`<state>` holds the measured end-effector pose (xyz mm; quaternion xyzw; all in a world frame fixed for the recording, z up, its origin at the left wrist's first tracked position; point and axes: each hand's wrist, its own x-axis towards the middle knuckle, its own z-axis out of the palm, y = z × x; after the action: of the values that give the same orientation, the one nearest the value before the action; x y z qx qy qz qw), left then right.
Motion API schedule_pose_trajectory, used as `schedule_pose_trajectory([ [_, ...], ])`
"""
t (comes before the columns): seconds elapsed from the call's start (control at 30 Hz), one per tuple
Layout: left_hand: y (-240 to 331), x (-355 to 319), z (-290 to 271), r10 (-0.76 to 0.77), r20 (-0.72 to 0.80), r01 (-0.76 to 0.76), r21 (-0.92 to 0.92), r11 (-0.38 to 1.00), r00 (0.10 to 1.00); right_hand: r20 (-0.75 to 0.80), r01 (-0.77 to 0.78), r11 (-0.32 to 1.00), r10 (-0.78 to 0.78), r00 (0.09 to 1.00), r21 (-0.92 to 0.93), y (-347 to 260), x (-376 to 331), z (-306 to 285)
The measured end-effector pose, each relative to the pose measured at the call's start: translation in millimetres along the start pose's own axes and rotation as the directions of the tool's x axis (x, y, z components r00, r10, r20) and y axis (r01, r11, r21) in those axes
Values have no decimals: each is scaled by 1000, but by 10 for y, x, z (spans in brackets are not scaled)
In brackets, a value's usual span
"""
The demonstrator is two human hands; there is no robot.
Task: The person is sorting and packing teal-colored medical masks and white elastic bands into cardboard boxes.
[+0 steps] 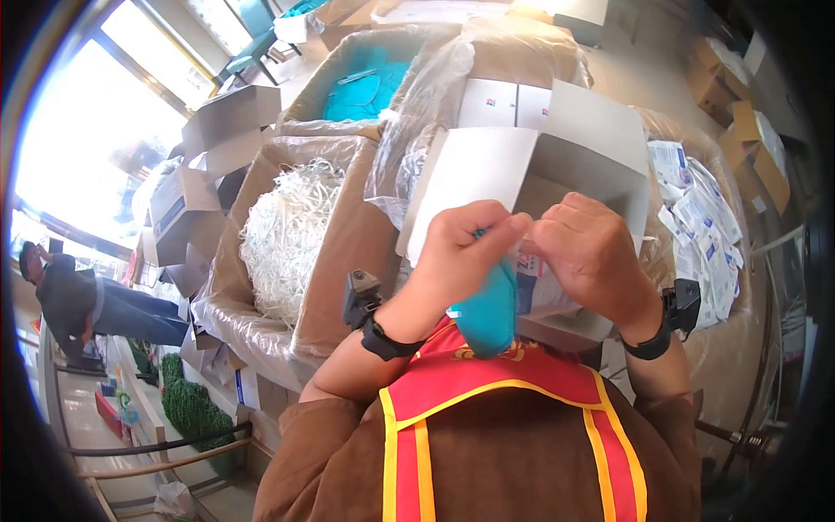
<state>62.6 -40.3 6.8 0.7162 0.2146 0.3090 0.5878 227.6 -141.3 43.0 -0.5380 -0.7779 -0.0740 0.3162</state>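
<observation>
A teal face mask [489, 313] hangs in front of my chest, below my left hand [465, 252], whose curled fingers grip it near its upper end. My right hand [587, 252] is closed in a pinch, its fingertips meeting the left thumb. What lies between those fingertips is too small to make out. Just beyond both hands stands an open white carton [578, 161] with its flaps raised. White printed packets [541, 291] show below my right hand, partly covered by it.
Left, a plastic-lined box holds white shredded strips [291, 239]. Behind it, another box contains teal masks [370, 91]. White sachets [700, 226] fill a lined box at the right. Open cardboard cartons [187, 213] crowd the left side. A person [96, 300] stands farther left.
</observation>
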Motion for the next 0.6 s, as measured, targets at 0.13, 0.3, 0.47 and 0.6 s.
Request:
schedule_pose_trajectory([
  [0.13, -38, 143, -172, -173, -250, 131, -178, 975, 953, -144, 174, 984, -166, 976, 45, -275, -14, -54],
  [0.3, -516, 344, -720, -171, -349, 208, 70, 976, 921, -181, 163, 941, -112, 977, 297, -340, -87, -396],
  [0.47, -186, 279, -576, 63, -237, 83, 559, 825, 969, -214, -38, 987, 71, 974, 156, -36, -54, -343],
  [0.6, 180, 103, -470, 129, 99, -156, 370, 916, 987, -220, -74, 973, 123, 968, 218, 112, -22, -179],
])
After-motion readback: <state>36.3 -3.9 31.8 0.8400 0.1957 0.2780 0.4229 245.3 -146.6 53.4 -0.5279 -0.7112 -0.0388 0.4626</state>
